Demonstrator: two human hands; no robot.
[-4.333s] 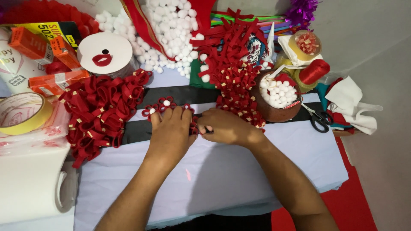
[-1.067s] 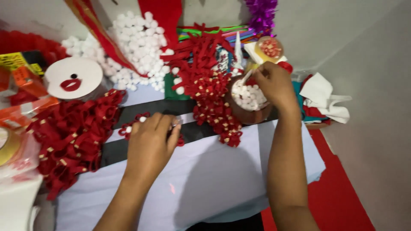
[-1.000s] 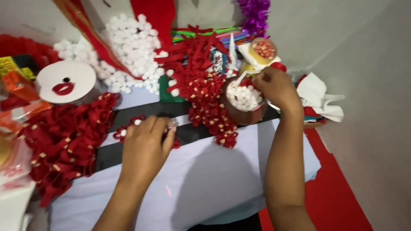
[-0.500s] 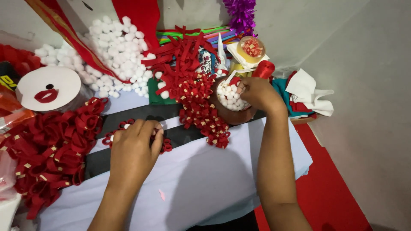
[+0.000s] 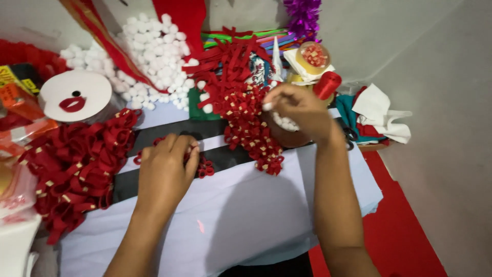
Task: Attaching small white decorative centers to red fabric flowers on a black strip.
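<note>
My left hand (image 5: pixel 166 169) lies flat, pressing a small red ribbon-loop piece (image 5: pixel 205 168) against a black strip (image 5: pixel 154 136) on the pale blue sheet (image 5: pixel 230 215). Most of that piece is hidden under my fingers. My right hand (image 5: pixel 300 110) hovers over a brown bowl (image 5: pixel 287 138) of white pom-poms and pinches one white pom-pom (image 5: pixel 267 106) at its fingertips. A chain of red loops with gold bands (image 5: pixel 248 123) runs between the two hands.
A heap of red ribbon loops (image 5: pixel 77 174) lies at the left. White pom-poms (image 5: pixel 148 56) are piled at the back. A round white disc with red lips (image 5: pixel 76 96), a tape roll (image 5: pixel 313 55), a red spool (image 5: pixel 328 84), purple tinsel (image 5: pixel 302 13) and folded cloth (image 5: pixel 382 115) surround the work.
My right hand went from beside the left hand to the bowl, then rose from it with a white pom-pom, drifting left. My left hand stayed pressed on the loop piece.
</note>
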